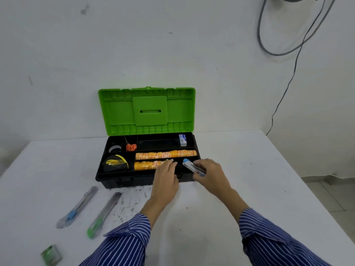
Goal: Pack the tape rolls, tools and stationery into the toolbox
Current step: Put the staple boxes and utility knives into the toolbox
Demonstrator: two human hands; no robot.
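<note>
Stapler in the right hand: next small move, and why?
Probably lower the stapler into the free right end of the front tray slot. The right hand grips it just above that gap, while the left hand rests its fingers on the front row of tape rolls, leaving the gap open.

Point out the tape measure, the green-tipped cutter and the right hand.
tape measure [115, 163], head view, on its yellow and black case.
green-tipped cutter [103, 215], head view, mid-body on the clear barrel.
right hand [210, 172], head view, back of the hand.
</note>
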